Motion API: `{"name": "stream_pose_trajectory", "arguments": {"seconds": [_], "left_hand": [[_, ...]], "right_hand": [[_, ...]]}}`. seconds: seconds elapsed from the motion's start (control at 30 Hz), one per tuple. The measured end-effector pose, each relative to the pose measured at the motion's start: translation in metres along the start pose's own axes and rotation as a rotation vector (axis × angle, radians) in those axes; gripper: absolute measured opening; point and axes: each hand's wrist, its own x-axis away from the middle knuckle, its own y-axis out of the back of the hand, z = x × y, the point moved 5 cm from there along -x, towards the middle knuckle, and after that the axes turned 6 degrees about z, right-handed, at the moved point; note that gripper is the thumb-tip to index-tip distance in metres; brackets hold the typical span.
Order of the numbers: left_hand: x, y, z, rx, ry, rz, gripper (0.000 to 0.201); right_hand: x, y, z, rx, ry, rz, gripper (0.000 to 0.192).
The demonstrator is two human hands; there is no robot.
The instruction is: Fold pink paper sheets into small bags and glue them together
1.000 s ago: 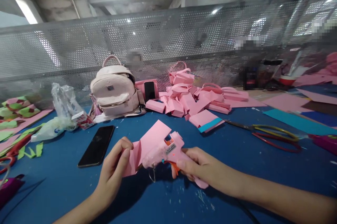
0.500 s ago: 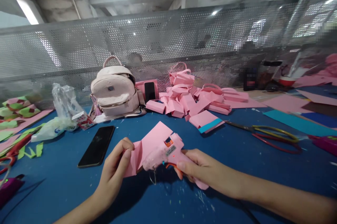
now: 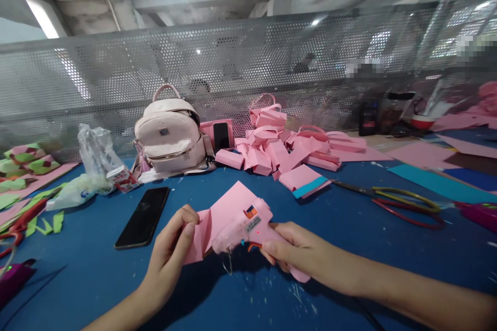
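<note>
Pinched between the thumb and fingers of my left hand (image 3: pixel 173 245) is a folded piece of pink paper (image 3: pixel 229 204), held above the blue table. My right hand (image 3: pixel 285 248) is wrapped round the handle of a pink hot glue gun (image 3: pixel 258 222), with fingers at its orange trigger. The gun points left, its front end close against the fold of the paper. Its nozzle tip is hidden, so contact cannot be made out. A wire stand hangs under the gun's front, and a small red light glows on its side.
A black phone (image 3: pixel 143 217) lies left of my hands. Behind stand a pale backpack (image 3: pixel 169 134) and a heap of pink paper pieces (image 3: pixel 267 149). Scissors (image 3: pixel 404 199) rest on the right, near a blue strip (image 3: pixel 438 183). Plastic bags (image 3: pixel 93 160) and green scraps (image 3: pixel 46 225) lie left.
The glue gun, paper and both hands sit very slightly lower and further right in the picture. My fingers at the trigger look more drawn in. Both holds stay the same.
</note>
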Motion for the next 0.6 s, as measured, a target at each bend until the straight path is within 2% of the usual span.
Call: {"name": "stream_pose_trajectory", "arguments": {"seconds": [0.6], "left_hand": [[-0.0016, -0.0022, 0.0008, 0.009, -0.025, 0.028, 0.024]], "right_hand": [[0.0016, -0.0001, 0.0018, 0.009, -0.018, 0.012, 0.058]]}}
